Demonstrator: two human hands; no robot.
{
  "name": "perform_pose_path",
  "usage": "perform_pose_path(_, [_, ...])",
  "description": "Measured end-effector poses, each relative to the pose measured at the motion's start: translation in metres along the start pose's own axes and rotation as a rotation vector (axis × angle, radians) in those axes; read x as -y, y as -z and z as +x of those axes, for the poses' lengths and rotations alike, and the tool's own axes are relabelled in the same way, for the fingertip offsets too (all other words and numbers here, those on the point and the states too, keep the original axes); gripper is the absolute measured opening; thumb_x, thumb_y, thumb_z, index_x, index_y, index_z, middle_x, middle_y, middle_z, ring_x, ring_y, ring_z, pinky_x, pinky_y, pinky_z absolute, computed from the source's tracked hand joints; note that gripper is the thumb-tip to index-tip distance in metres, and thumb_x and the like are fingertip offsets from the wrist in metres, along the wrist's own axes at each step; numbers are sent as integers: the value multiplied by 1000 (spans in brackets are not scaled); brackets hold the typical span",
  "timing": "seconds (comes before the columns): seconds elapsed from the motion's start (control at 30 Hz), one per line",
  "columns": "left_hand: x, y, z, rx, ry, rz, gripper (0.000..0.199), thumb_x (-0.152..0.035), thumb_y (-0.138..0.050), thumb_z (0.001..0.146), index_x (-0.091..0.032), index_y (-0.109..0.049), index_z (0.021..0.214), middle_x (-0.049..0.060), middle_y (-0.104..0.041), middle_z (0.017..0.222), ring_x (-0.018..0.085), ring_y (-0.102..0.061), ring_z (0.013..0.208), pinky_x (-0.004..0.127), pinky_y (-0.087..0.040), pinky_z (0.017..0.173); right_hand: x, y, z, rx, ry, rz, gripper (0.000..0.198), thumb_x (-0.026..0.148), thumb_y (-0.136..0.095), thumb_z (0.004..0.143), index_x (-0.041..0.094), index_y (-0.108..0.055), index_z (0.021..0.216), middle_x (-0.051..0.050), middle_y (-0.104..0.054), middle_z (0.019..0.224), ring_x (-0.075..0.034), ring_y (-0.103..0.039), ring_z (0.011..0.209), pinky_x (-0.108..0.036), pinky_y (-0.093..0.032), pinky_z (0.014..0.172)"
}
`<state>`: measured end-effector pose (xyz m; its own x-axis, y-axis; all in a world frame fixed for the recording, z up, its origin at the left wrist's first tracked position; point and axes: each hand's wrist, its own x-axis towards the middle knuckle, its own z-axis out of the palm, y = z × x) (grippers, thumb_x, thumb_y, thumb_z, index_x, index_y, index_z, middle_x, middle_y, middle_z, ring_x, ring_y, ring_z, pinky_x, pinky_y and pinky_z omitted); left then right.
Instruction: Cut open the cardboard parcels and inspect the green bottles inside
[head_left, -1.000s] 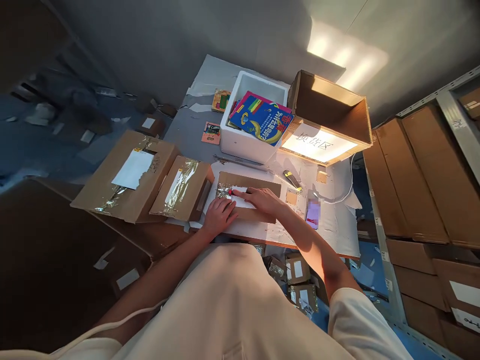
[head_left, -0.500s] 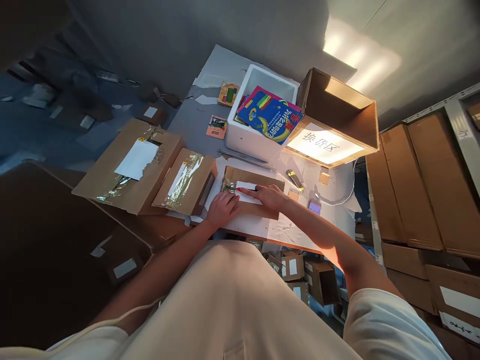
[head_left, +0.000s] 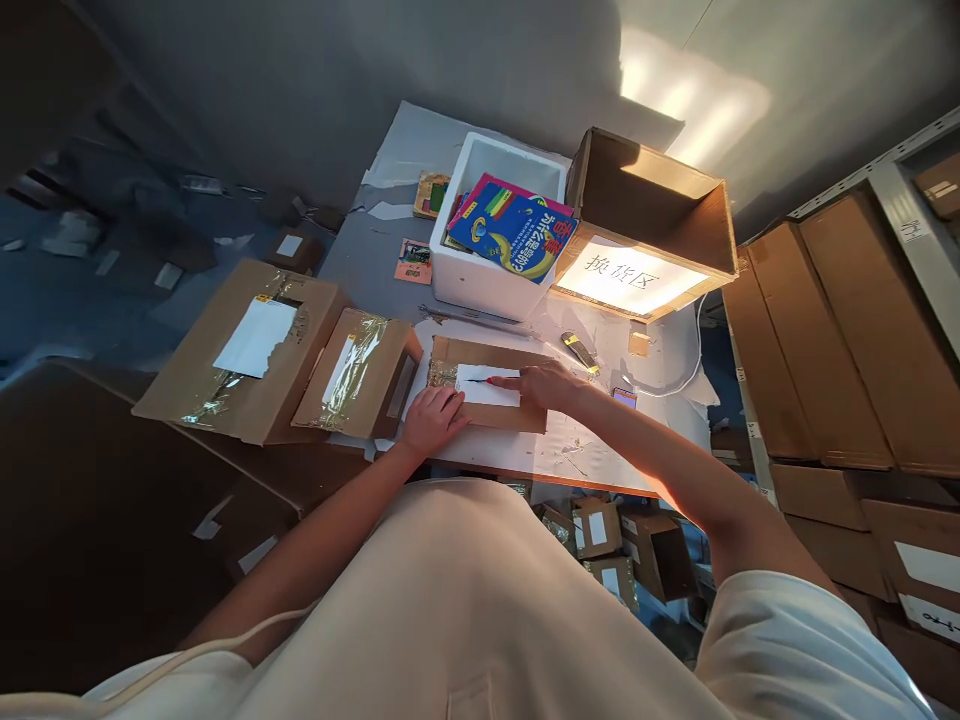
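A small flat cardboard box (head_left: 491, 415) with a white label (head_left: 504, 392) lies near the table's front edge. My left hand (head_left: 433, 418) rests on its front left corner, fingers close together and lying flat. Over the label, my right hand (head_left: 546, 384) has its index finger stretched left and the other fingers curled. At that fingertip shows a thin dark, pen-like thing (head_left: 478, 380) with a red part; the rest of it is hidden by the hand. Clear tape shines on the box's left end.
Two taped boxes, a large carton (head_left: 240, 350) and a smaller carton (head_left: 360, 372), stand at the left. Behind are a white foam box (head_left: 487, 285) with books (head_left: 514, 228) and an open carton (head_left: 652, 215). A yellow-black cutter (head_left: 580, 352) lies right.
My right fingertip has moved right along the label, away from its left edge. My left hand still rests on the box. The whole view has shifted slightly.
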<state>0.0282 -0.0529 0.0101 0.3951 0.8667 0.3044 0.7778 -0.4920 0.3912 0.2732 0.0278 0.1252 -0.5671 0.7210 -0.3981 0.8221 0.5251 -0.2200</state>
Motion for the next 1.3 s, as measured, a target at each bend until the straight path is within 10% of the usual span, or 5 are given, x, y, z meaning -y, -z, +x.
perform_pose_path(0.5, [-2, 1, -4, -56, -48, 126, 34, -43, -49, 90, -21, -66, 110, 11, -67, 104, 25, -59, 101, 41, -42, 91, 27, 29, 14, 102, 197, -212, 53, 33, -28, 100, 42, -16, 150, -6, -63, 104, -20, -61, 81, -26, -33, 61])
perform_pose_path(1.3, [1, -5, 0, -33, -56, 149, 36, -43, -47, 91, -19, -66, 109, 12, -67, 107, 25, -59, 101, 40, -42, 90, 65, 38, 36, 247, 163, -460, 61, 10, -27, 96, 35, -18, 151, -14, -68, 109, -27, -67, 94, -34, -47, 70])
